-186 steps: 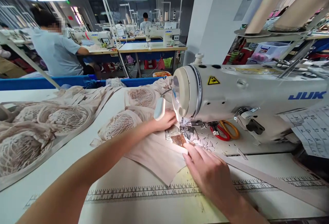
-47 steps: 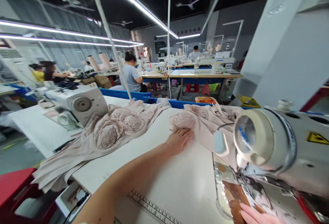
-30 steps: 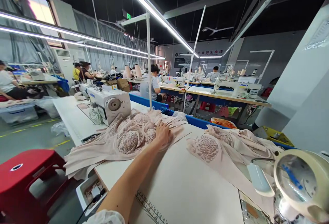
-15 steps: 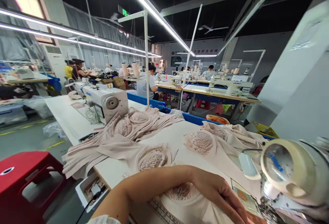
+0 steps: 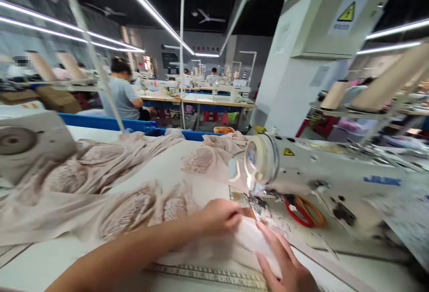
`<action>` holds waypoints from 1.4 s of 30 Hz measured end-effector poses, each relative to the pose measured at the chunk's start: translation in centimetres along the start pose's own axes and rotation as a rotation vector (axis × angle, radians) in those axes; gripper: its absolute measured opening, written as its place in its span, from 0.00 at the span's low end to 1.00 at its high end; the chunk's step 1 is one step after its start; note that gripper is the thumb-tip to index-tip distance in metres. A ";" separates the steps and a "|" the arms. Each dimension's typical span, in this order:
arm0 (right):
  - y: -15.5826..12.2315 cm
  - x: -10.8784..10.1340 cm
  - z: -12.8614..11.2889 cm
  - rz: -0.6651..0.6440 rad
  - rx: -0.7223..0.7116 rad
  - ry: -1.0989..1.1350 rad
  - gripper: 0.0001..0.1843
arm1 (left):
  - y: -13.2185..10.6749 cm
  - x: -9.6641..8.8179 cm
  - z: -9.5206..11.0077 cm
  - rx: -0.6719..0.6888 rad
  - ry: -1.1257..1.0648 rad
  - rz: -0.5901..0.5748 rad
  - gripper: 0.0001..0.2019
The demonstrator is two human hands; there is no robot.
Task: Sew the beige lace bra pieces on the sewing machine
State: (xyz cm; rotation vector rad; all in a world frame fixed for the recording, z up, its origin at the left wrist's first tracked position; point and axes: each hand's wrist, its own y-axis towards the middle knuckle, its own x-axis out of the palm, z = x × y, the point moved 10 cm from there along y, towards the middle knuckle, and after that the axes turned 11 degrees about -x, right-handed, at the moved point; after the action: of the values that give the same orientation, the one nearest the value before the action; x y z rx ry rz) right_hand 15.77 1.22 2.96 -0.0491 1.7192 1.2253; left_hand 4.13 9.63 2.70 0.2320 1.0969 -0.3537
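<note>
Both hands are on a beige bra piece [image 5: 246, 238] in front of the sewing machine's needle area. My left hand [image 5: 223, 216], slightly blurred, pinches its upper edge just left of the presser foot [image 5: 256, 200]. From the right, my right hand [image 5: 288, 260] grips the piece's other side, the cloth between thumb and fingers. The sewing machine [image 5: 321, 180] stands behind and to the right of my hands. Further beige bra pieces with lacy cups [image 5: 129, 211] lie to the left of my left forearm, and another [image 5: 201, 160] lies beyond it.
Scissors with red and orange handles [image 5: 304, 211] lie on the machine bed. A printed measuring scale [image 5: 208, 274] runs along the near table edge. A second sewing machine [image 5: 33, 144] stands at the left. Thread cones [image 5: 337, 94] stand at the right. A seated person [image 5: 122, 93] is beyond the blue trough [image 5: 107, 122].
The view has swung right and shows the whole machine. My left hand has come to the cloth edge by the needle area. My right hand has come into view, gripping the bra piece.
</note>
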 end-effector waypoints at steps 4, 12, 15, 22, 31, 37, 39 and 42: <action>1.1 -1.0 -2.3 -0.063 -0.087 -0.162 0.18 | -0.4 -1.2 -3.2 -0.131 0.063 0.180 0.11; 2.6 -0.4 -2.0 -0.201 -0.152 -0.136 0.14 | 0.3 -0.3 -2.6 0.052 -0.007 0.226 0.11; 3.2 0.0 -1.5 -0.258 -0.193 -0.155 0.12 | 0.3 -0.5 -2.8 0.037 -0.083 0.191 0.12; 3.9 0.3 -1.2 -0.234 -0.224 -0.200 0.16 | -0.1 -0.4 -1.9 0.137 0.090 0.274 0.15; 1.8 -1.4 -1.1 -0.105 -0.091 0.141 0.17 | -3.7 0.4 2.6 0.378 0.215 0.093 0.25; 1.3 -1.8 -0.7 -0.051 -0.072 0.185 0.17 | -3.3 1.8 2.4 0.344 0.292 0.101 0.26; 1.3 -1.8 -0.7 -0.046 -0.073 0.185 0.18 | -2.8 1.9 2.3 0.318 0.299 0.111 0.22; 1.4 -1.8 -0.7 -0.039 -0.073 0.179 0.18 | -2.3 1.5 2.5 0.310 0.288 0.129 0.20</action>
State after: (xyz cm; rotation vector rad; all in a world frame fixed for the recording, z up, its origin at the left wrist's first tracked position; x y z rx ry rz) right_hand 15.55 0.52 5.23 -0.2420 1.8174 1.2861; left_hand 5.92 6.33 2.39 0.6419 1.3001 -0.3821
